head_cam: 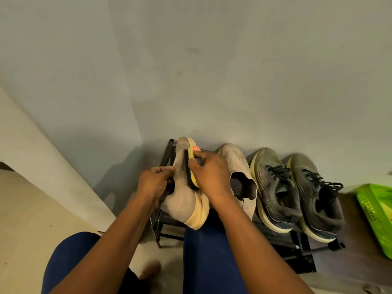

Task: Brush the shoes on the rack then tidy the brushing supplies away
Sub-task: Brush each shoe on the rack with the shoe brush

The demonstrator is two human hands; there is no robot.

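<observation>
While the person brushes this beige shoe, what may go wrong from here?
1. The left hand holds the beige shoe only at its opening, tilted on its side; a strong stroke may twist it out of that grip.
2. The brush in the right hand could throw dust onto the other beige shoe close beside it.
3. The held shoe hangs over the rack's front edge, so if dropped it would probably fall to the floor.

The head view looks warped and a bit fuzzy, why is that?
Head view: wide-angle lens bends the wall corner; the green basket smears at the right edge; dim warm light, soft shadow left of the rack; hands and beige shoe are fairly sharp.
</observation>
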